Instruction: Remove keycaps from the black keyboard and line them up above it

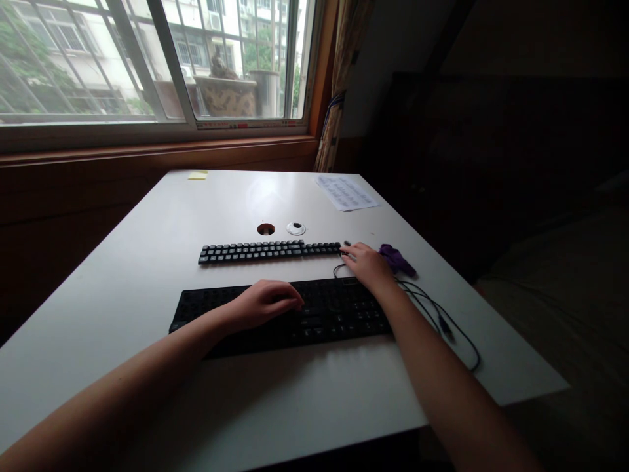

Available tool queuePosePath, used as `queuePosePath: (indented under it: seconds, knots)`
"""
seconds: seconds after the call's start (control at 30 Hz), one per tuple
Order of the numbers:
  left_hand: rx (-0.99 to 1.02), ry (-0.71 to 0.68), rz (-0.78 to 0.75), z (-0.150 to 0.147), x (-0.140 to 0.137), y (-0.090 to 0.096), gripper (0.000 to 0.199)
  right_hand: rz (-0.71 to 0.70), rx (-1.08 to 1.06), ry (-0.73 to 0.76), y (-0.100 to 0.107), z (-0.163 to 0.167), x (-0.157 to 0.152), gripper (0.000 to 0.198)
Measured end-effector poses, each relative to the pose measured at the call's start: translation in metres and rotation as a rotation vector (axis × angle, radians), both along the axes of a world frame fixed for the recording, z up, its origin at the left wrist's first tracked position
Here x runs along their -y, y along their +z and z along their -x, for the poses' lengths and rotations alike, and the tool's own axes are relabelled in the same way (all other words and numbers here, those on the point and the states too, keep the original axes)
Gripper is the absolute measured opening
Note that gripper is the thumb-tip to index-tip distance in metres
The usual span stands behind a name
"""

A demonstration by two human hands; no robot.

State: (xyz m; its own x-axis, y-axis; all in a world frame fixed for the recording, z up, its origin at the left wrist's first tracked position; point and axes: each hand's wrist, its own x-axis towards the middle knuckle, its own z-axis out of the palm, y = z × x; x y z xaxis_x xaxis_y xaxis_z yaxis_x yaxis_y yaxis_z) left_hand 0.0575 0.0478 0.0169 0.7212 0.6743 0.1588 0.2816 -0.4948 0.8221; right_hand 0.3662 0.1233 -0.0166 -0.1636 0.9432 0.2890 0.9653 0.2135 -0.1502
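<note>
A black keyboard [314, 321] lies on the white table, its left part looking stripped of keycaps while keys show on the right. Behind it, loose black keycaps [255, 250] stand in rows. My left hand [268, 301] rests over the keyboard's middle with its fingers curled in; whatever they hold is hidden. At the right end of the rows, my right hand [366, 262] has its fingertips pinched together on a small dark keycap [343, 253]. Another dark piece [347, 243] is just behind those fingertips.
A purple cloth [397, 259] and a looped black cable [445, 324] lie right of the keyboard. Farther back are a printed sheet [346, 193], a yellow sticky note [197, 176], a round table hole [266, 229] and its white cover [295, 228]. A window [236, 59] stands behind.
</note>
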Motion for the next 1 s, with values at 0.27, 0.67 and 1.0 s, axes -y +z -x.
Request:
queuePosePath:
  seconds: [0.27, 0.67, 1.0]
  knots:
    - [0.003, -0.002, -0.003, 0.0007, -0.0001, -0.0005, 0.022, -0.031, -0.018, -0.019, 0.0002, -0.0016, 0.0027, 0.034]
    - [-0.006, -0.005, -0.008, -0.0002, -0.0004, -0.0006, 0.022, -0.012, 0.030, -0.022, -0.0014, -0.0017, 0.0020, 0.029]
    - [0.001, -0.004, -0.008, 0.0000, -0.0007, -0.0012, 0.020, -0.017, 0.008, -0.003, -0.0026, -0.0024, -0.0008, 0.028]
